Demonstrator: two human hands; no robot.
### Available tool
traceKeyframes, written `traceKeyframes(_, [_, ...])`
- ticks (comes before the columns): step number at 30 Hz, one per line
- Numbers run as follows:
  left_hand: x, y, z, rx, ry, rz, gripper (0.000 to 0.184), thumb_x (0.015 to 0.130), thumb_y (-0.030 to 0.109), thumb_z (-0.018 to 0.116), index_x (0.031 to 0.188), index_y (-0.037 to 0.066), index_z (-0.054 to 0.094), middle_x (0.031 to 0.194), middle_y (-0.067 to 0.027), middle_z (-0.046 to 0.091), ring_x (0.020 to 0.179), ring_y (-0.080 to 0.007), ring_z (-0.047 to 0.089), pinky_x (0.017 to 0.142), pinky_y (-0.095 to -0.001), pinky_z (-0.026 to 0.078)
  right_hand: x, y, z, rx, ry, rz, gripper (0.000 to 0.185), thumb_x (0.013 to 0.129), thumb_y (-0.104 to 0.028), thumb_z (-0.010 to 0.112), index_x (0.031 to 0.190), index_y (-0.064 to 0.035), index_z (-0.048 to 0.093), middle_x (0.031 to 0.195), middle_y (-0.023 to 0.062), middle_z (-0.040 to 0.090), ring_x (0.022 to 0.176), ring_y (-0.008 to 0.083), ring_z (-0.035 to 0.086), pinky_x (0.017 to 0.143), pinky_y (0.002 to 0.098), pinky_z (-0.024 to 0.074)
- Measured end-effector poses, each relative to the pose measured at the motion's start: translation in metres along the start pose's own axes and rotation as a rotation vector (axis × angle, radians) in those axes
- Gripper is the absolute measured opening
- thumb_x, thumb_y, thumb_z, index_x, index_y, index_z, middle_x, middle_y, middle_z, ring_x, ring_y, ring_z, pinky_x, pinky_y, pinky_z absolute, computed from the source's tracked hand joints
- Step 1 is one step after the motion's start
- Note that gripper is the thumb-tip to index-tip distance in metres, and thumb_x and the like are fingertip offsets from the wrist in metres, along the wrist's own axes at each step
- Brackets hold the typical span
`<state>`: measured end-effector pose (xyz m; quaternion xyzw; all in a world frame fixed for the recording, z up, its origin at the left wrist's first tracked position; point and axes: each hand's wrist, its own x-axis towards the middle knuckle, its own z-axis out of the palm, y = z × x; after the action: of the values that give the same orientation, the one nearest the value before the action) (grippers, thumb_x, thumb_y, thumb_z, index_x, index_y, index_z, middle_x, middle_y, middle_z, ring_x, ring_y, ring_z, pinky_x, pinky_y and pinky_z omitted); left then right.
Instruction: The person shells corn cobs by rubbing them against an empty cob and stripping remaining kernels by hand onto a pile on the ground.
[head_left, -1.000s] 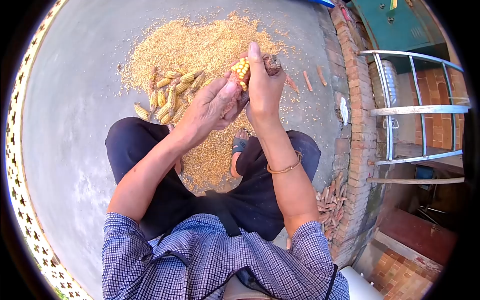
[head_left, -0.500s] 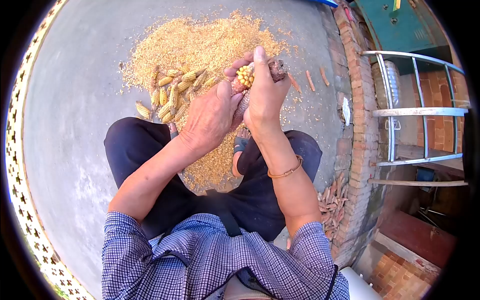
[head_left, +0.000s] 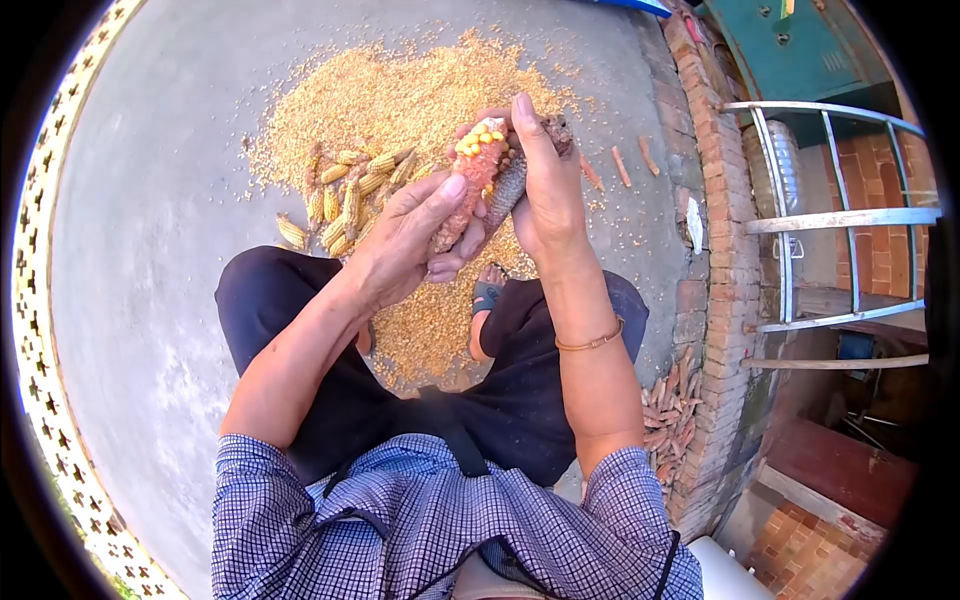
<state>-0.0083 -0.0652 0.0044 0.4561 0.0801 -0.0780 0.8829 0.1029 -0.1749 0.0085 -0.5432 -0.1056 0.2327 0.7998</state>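
My left hand [head_left: 408, 228] is closed around a mostly stripped corn cob [head_left: 470, 185], reddish, with yellow kernels left near its upper end. My right hand [head_left: 550, 190] grips a bare, greyish-brown cob [head_left: 509, 188], whose dark end sticks out past the thumb. The two cobs lie side by side, slanted, and appear to touch. Some of the right fingers are hidden behind the cobs. Below the hands spreads a heap of loose corn kernels [head_left: 390, 105]. Several ears of corn [head_left: 350, 205] rest on its left side.
Several bare cobs [head_left: 621, 167] lie on the concrete floor [head_left: 150, 250] to the right. A pile of stripped cobs [head_left: 672, 415] sits against a low brick edge [head_left: 730, 260]. Beyond it stands a metal frame with bars [head_left: 840, 222]. My sandalled foot [head_left: 486, 295] is among the kernels.
My left hand has turned and shifted slightly down, so the cob in it now shows its stripped side. Fewer kernels show on it. My right hand has moved slightly right.
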Motion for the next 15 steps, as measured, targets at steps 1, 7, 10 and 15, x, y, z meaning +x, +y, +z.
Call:
traceKeyframes(1, [0.001, 0.001, -0.001, 0.034, 0.015, 0.027, 0.04, 0.103, 0.043, 0.042, 0.106, 0.004, 0.053, 0.067, -0.0022, 0.048, 0.044, -0.0064, 0.035, 0.041, -0.0192, 0.027, 0.001, 0.0, 0.001, -0.001, -0.007, -0.002, 0.038, 0.099, -0.037, 0.054, 0.097, -0.0006, 0.063, 0.086, 0.0142, 0.068, 0.079, 0.0212, 0.068, 0.073, 0.0338, 0.0551])
traceKeyframes(7, [0.008, -0.013, -0.014, 0.617, 0.201, 0.229, 0.033, 0.102, 0.033, 0.049, 0.094, 0.001, 0.052, 0.071, -0.0085, 0.056, 0.058, -0.0169, 0.053, 0.053, -0.0313, 0.041, -0.01, -0.007, 0.009, 0.026, -0.059, -0.019, 0.039, 0.1, -0.037, 0.052, 0.104, 0.0002, 0.061, 0.092, 0.0156, 0.068, 0.086, 0.0224, 0.067, 0.079, 0.0356, 0.0548])
traceKeyframes(10, [0.01, -0.018, -0.014, 0.96, 0.361, 0.351, 0.032, 0.101, 0.029, 0.05, 0.094, -0.001, 0.052, 0.07, -0.0169, 0.057, 0.063, -0.0311, 0.057, 0.061, -0.0407, 0.044, -0.011, -0.003, 0.015, 0.077, -0.015, -0.018, 0.039, 0.1, -0.036, 0.052, 0.105, 0.0009, 0.061, 0.091, 0.016, 0.068, 0.086, 0.0227, 0.067, 0.078, 0.0356, 0.055])
traceKeyframes(15, [0.011, -0.025, -0.005, 1.304, 0.389, 0.48, 0.025, 0.099, 0.022, 0.049, 0.111, 0.0, 0.049, 0.076, -0.0251, 0.062, 0.075, -0.0438, 0.064, 0.063, -0.048, 0.048, -0.016, 0.01, 0.024, 0.045, 0.196, -0.01, 0.03, 0.098, -0.028, 0.057, 0.096, 0.0008, 0.062, 0.085, 0.0151, 0.067, 0.071, 0.0214, 0.067, 0.066, 0.0329, 0.0557])
